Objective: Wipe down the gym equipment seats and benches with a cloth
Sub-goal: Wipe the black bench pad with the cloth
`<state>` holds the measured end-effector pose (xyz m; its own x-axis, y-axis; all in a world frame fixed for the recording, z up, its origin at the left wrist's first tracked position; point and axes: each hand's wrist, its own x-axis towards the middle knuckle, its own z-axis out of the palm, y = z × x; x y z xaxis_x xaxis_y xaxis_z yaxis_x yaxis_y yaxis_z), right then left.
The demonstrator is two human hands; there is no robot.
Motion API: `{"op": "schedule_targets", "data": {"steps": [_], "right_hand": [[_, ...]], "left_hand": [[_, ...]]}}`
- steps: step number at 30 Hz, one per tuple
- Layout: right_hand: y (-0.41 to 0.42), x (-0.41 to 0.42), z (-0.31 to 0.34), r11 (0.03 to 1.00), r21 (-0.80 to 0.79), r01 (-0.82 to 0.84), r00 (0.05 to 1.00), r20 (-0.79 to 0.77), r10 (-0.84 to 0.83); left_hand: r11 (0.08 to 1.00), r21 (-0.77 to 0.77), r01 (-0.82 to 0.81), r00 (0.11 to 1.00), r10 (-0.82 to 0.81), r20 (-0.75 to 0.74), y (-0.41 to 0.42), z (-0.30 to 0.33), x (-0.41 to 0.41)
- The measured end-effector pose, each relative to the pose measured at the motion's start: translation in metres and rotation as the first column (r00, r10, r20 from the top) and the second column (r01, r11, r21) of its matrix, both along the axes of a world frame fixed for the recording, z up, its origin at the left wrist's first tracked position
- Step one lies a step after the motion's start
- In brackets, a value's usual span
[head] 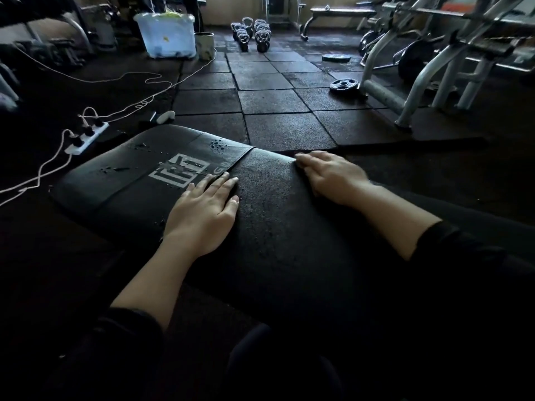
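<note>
Fingers (223,183) flat on cloth (289,227), bench (95,183) logo unreadable

Bench pad (121,180): black, white blocky logo (179,170) printed on top, clear droplets. Cloth (283,215) over it: black, fine grainy texture. Sleeves (451,244) black. Floor (260,99): dark grey-black square-tile grid. Power strip (86,138) white w/ black plugs; cords white. Storage bin (166,36) translucent pale blue. Kettlebells (251,34), plates (344,85) black. Machine frames (417,85) whitish-grey.

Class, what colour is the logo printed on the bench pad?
White, on the black bench pad; head view.
</note>
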<state>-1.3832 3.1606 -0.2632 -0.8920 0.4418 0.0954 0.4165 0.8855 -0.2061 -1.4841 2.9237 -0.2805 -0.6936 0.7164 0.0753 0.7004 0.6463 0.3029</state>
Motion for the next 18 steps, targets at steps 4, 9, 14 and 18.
{"op": "schedule_targets", "data": {"steps": [4, 9, 14, 18], "right_hand": [[0.040, 0.054, 0.002, 0.980, -0.018, 0.200, 0.978, 0.056, -0.199], [0.031, 0.089, -0.001, 0.974, 0.016, 0.227, 0.972, -0.062, -0.226], [-0.030, 0.068, -0.003, 0.999, 0.023, -0.038, 0.980, -0.193, 0.042], [-0.081, 0.054, 0.000, 0.950, 0.001, -0.313, 0.936, -0.171, 0.308]], "left_hand": [[1.000, 0.005, -0.003, 1.000, 0.003, 0.000, 0.000, -0.001, -0.001], [1.000, 0.005, -0.009, 1.000, 0.009, -0.011, 0.002, 0.000, 0.000], [0.999, 0.033, -0.002, 1.000, 0.003, -0.019, 0.001, 0.000, 0.000], [0.975, 0.220, 0.035, 0.999, -0.039, 0.015, -0.005, 0.004, 0.002]]}}
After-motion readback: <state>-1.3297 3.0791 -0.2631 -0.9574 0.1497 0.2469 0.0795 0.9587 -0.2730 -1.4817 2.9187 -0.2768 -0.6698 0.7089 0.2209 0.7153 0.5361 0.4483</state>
